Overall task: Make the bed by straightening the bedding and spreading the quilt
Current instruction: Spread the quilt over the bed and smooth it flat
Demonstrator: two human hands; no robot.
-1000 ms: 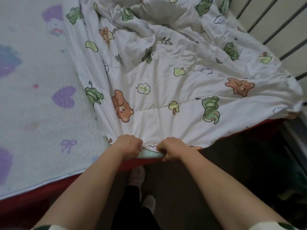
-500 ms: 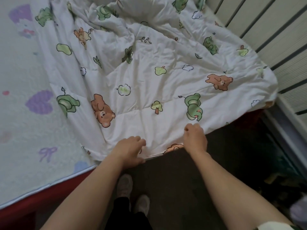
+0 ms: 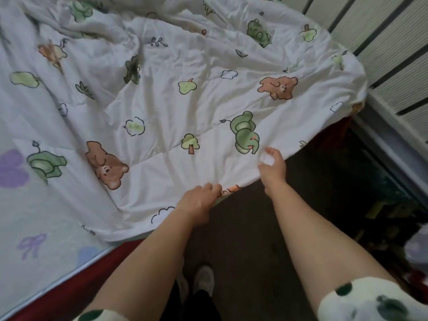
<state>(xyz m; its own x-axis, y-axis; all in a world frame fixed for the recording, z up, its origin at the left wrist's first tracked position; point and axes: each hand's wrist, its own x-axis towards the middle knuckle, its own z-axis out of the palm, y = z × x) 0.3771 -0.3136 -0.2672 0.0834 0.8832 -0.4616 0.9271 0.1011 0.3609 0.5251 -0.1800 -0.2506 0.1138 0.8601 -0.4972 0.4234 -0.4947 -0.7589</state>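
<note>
Bed [image 3: 76, 281] with a red side, covered by a pale sheet [image 3: 41, 212] printed with purple hearts and bows; rumpled white quilt [image 3: 196, 107] with bears and trees lying across it, near edge overhanging

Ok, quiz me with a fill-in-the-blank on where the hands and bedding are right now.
1. The left hand and right hand both hold the ___'s edge.
2. The hand nearer the slatted wall is the ___ one.
3. The sheet shows a big purple ___.
Missing words: quilt; right; heart.

matt, creased cotton-like quilt [image 3: 185, 93]
</note>
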